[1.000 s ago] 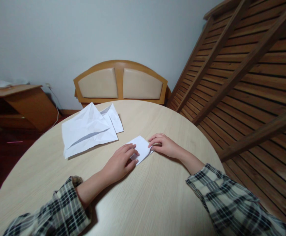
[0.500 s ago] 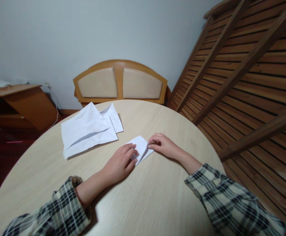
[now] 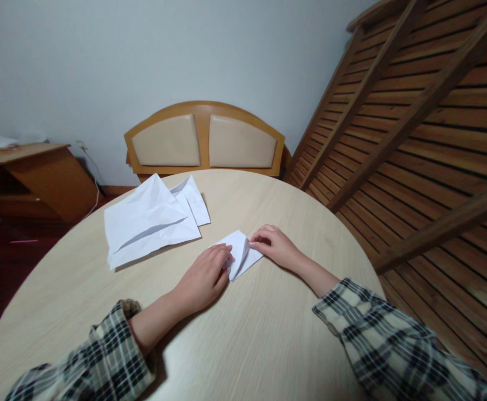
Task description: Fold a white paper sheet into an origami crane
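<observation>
Left hand [image 3: 204, 277] and right hand [image 3: 277, 246] touch folded paper [image 3: 239, 252].

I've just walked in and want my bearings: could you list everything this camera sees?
small folded paper: one, white, on the table between the two hands
creased sheets: two, it seems, white, overlapping, on the table's far left part
table: one, round, pale wood, under the papers and hands
chair: one, wood with beige pads, behind the table
slatted frame: one, brown wood, leaning at the right
cabinet: one, orange-brown wood, low, far left by the wall
left hand: lying flat on the small paper's left part, plaid sleeve
right hand: fingertips at the paper's right edge, plaid sleeve
</observation>
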The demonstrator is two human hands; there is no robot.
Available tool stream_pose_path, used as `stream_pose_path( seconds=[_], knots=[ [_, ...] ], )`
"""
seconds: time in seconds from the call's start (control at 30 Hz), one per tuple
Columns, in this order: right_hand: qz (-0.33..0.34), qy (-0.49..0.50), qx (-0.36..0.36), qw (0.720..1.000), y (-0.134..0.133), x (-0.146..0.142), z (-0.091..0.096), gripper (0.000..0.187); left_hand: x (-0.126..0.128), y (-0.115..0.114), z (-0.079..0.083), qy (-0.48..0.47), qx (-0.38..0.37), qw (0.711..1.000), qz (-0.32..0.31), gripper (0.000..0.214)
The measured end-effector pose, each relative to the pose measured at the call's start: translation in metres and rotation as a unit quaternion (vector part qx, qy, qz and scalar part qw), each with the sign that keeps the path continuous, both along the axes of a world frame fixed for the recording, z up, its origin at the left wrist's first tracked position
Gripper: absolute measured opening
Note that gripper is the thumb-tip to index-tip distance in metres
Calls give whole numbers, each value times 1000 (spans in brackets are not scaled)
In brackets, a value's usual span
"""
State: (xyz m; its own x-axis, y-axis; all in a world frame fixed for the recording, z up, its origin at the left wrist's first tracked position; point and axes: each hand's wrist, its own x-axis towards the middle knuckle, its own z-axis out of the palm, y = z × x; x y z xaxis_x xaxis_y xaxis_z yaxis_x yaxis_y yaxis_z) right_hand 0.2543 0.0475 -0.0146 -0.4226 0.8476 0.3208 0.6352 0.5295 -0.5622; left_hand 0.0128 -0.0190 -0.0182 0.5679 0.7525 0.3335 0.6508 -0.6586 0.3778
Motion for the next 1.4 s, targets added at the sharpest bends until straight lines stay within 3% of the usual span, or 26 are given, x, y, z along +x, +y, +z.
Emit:
stream_pose_path(
  seconds=[0.37,1.07,1.4],
  knots=[
    [-26,-8,4,1000,-1,-4,-2,5,0,0,1,20,3,1000,-15,57],
    [-20,-7,6,1000,-4,-4,0,2,2,-1,3,42,13,999,3,39],
    [12,-30,28,999,-12,-6,2,13,2,-2,5,49,7,999,4,37]
  ],
)
